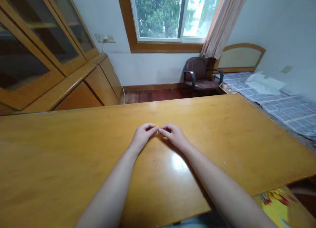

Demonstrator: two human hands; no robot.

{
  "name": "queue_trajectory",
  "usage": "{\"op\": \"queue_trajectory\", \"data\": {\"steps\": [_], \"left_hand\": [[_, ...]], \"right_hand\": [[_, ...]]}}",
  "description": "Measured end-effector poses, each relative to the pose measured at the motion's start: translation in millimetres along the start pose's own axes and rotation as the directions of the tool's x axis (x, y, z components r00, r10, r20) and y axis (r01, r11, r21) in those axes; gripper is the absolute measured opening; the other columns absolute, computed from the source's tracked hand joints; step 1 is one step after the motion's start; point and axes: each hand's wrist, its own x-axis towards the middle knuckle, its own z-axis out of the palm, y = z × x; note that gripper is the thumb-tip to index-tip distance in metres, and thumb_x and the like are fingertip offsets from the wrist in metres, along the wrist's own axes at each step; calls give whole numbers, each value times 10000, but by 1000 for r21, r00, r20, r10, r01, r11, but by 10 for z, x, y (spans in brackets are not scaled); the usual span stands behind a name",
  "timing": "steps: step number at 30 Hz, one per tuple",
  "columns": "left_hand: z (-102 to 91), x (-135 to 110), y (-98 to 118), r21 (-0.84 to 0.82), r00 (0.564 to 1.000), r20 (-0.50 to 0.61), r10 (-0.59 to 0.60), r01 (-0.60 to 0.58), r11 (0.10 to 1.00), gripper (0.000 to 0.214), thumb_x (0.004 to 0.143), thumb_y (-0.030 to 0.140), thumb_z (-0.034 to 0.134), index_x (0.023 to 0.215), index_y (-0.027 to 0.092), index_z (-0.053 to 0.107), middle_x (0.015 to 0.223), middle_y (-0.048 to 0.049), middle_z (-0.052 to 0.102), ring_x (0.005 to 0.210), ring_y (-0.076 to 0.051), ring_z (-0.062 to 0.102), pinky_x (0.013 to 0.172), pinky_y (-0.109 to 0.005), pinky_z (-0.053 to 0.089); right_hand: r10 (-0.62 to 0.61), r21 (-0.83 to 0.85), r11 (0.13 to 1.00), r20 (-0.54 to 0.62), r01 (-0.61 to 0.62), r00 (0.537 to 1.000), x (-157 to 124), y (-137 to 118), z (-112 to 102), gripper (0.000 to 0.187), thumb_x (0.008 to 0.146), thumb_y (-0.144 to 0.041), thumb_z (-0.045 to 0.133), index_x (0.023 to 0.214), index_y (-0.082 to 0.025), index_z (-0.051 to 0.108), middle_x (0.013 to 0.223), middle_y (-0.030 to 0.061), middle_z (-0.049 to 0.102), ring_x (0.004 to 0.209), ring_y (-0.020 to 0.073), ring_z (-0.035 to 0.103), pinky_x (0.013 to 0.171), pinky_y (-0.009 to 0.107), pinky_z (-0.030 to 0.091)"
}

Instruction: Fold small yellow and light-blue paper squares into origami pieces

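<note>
Over the middle of the wooden table (93,149), my left hand (144,133) and my right hand (172,133) meet at their fingertips. Between them is a tiny yellow piece (157,125), mostly covered by the fingers and too small to identify. Thumb and forefinger of each hand are pinched together at it. Both forearms reach in from the near edge, and the right one casts a shadow on the tabletop.
At the lower right, below the table edge, lie several small yellow and red items (274,196) on a yellow surface. Beyond the table stand a brown armchair (198,73), a bed (278,96) and, on the left, a wooden cabinet (74,66). A white cord (115,70) hangs from the wall socket.
</note>
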Motion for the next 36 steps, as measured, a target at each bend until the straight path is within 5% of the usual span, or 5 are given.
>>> {"op": "queue_trajectory", "data": {"steps": [17,36], "left_hand": [[-17,-19,98,115,994,5,111,-111,987,229,728,392,733,711,163,724,743,-27,660,751,-174,584,728,-269,443],[-13,-55,79,110,1000,18,-7,5,994,268,683,407,772,758,157,711,757,-48,706,711,-178,617,686,-274,471]], "right_hand": [[-13,24,1000,52,12,999,16,3,14,231,840,-359,641,845,-144,725,777,41,709,685,151,615,657,258,462],[120,230,966,10,-119,993,11,-2,-3,280,793,-422,663,807,-145,703,716,18,673,634,136,570,615,254,443]]}}
